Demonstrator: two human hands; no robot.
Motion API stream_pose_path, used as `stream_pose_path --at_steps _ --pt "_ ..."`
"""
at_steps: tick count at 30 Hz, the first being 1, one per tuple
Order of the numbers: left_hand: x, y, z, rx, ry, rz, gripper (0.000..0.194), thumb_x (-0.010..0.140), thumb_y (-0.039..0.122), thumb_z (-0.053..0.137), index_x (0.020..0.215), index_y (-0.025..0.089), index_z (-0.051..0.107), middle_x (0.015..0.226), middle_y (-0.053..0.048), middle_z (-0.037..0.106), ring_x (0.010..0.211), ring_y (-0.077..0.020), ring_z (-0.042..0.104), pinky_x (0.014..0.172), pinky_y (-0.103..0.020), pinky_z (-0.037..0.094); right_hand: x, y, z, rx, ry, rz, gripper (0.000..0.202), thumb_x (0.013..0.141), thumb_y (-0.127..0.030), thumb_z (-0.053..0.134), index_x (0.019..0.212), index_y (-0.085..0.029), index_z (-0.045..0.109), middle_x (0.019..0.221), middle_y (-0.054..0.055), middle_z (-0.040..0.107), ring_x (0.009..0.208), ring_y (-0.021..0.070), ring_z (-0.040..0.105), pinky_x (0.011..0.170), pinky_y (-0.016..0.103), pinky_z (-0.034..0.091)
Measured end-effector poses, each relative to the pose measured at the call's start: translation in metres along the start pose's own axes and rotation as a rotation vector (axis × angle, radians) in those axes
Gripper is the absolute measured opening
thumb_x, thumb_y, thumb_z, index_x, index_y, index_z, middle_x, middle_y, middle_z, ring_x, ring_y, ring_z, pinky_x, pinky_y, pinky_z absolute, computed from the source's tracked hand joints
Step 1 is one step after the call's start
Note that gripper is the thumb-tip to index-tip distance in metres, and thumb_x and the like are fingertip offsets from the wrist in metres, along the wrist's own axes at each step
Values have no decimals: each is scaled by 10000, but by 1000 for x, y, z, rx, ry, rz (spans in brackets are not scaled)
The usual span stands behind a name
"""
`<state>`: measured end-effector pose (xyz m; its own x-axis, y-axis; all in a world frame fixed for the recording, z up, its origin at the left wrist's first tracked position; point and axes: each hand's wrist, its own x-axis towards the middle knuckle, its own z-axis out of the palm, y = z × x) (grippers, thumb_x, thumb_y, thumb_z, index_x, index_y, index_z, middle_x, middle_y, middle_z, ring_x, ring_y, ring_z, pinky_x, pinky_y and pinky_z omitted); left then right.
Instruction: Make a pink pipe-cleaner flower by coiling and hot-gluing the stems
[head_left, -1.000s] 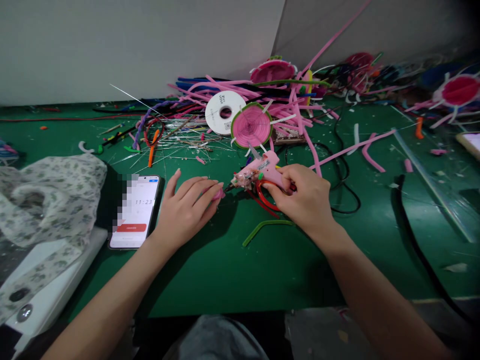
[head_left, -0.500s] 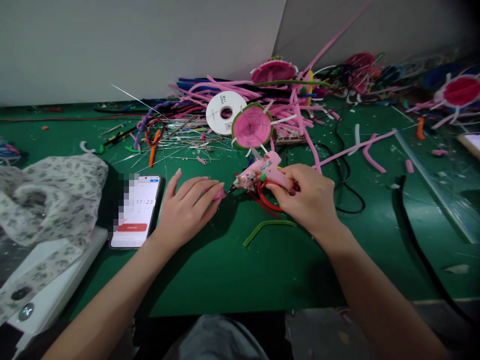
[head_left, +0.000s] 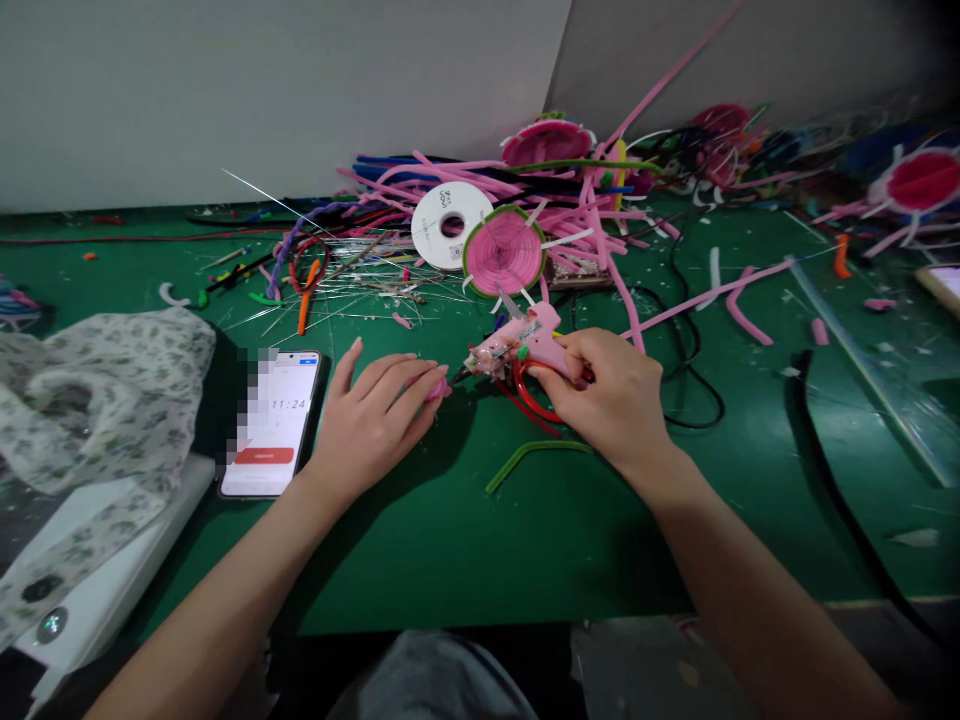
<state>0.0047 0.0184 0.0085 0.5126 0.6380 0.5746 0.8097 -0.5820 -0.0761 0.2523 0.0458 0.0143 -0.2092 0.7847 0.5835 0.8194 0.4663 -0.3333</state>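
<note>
My right hand [head_left: 611, 395] is wrapped round the grip of a pink hot glue gun [head_left: 525, 345], whose nozzle points left. Glue smears and bits of coloured scrap cling to its front. The nozzle tip meets or nearly meets a small pink coiled piece [head_left: 437, 386], which the fingers of my left hand [head_left: 379, 415] hold against the green table; most of that piece is hidden under the fingers. Below the gun, red-handled scissors [head_left: 534, 395] lie partly covered by it. A bent green pipe cleaner [head_left: 525, 455] rests just in front of my hands.
A phone showing a timer [head_left: 274, 425] lies left of my left hand, beside patterned cloth [head_left: 112, 400] over a white box. Behind are a pink coiled disc with green rim [head_left: 502, 250], a white spool [head_left: 435, 225] and heaped pipe cleaners [head_left: 450, 180]. A black cable [head_left: 814, 430] runs at right.
The glue gun and my right hand have shifted very slightly left. My left hand keeps its place on the pink piece. The phone's timer has ticked on by one.
</note>
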Motion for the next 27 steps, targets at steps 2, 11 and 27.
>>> stream_pose_path --at_steps 2,11,27 --pt "0 0 0 0 4 1 257 868 215 597 1125 207 590 1053 -21 709 1006 -192 639 1088 -469 317 0 -1 0 0 -3 10 416 728 -189 649 615 -241 252 571 -32 419 637 174 564 550 280 376" --pt "-1 -2 0 -8 -11 3 259 876 213 590 1135 210 590 1060 -22 706 1016 -193 636 1085 -470 319 1 2 -5 39 -24 -1 396 733 -196 652 614 -238 276 575 -28 436 644 175 575 538 271 365" --pt "-1 0 -2 -5 -11 -38 230 863 244 617 1093 248 612 1104 -17 689 1060 -208 619 1105 -509 281 1 4 -2 25 -37 10 402 733 -225 645 617 -242 260 572 -35 376 622 163 532 554 280 364"
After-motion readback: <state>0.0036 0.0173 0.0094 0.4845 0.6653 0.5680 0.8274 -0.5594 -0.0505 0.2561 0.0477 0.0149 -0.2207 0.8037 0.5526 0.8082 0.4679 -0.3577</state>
